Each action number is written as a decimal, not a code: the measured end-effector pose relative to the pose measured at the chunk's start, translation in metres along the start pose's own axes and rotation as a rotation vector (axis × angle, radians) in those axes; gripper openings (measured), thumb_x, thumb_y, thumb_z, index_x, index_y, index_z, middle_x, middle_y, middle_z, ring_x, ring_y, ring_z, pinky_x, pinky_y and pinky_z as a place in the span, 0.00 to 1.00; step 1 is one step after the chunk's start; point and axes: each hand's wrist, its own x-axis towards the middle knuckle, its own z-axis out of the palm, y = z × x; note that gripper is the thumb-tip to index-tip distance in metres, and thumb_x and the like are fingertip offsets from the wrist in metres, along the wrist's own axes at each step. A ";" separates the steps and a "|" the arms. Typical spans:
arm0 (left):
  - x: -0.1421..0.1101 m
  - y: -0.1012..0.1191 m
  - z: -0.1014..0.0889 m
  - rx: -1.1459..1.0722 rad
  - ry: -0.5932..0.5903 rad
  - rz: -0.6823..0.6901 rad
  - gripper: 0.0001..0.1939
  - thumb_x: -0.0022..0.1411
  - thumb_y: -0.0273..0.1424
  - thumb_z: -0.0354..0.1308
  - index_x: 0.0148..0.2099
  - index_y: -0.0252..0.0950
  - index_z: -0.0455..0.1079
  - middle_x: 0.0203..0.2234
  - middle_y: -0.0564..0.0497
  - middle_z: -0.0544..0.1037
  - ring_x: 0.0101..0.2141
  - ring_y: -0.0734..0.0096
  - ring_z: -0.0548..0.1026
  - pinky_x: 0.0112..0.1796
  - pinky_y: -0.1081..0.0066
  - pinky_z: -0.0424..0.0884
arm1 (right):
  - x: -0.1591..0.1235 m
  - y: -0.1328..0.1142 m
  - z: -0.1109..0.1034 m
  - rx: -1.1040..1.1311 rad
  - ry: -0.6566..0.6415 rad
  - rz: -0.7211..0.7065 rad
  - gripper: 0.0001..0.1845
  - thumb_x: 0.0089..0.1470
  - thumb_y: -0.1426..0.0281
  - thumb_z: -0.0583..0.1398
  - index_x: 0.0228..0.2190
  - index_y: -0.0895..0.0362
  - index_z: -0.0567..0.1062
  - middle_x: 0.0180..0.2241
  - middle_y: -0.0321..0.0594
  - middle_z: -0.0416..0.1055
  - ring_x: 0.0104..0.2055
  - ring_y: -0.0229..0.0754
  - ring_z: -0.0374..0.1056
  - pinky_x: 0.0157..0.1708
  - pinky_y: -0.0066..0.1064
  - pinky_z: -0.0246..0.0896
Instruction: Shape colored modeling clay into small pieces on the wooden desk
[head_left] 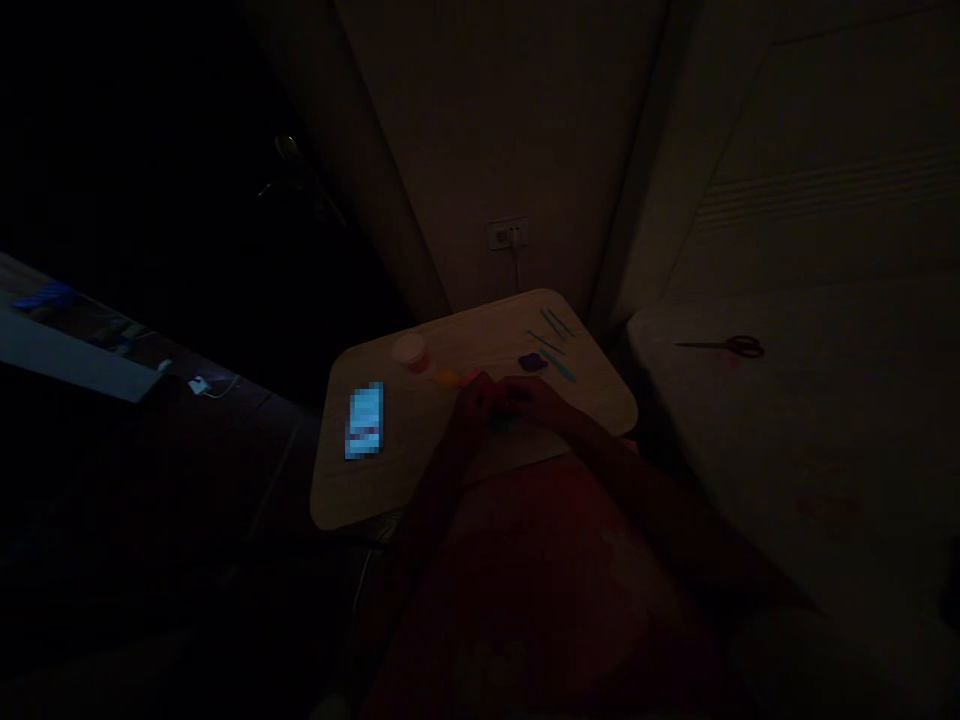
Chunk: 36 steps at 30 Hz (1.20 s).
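In dim light, my left hand and my right hand meet over the near side of a small wooden table. Their fingers close together around a reddish-pink lump that looks like modelling clay, mostly hidden by them. An orange lump lies just beyond my left hand. Past my right hand is a dark purple lump. Something greenish, too dark to name, shows below the hands.
Several thin blue-green sticks lie at the table's far right. A pale tub stands at the far left, with a lit phone nearer. Scissors rest on a pale surface to the right. A wall socket holds a plug.
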 end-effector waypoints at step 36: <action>0.000 -0.009 0.000 -0.057 0.001 0.005 0.19 0.69 0.48 0.56 0.36 0.37 0.71 0.30 0.52 0.72 0.33 0.69 0.69 0.36 0.70 0.68 | 0.000 -0.005 -0.004 -0.050 0.233 0.045 0.29 0.65 0.45 0.52 0.28 0.55 0.74 0.26 0.39 0.72 0.30 0.43 0.66 0.33 0.35 0.62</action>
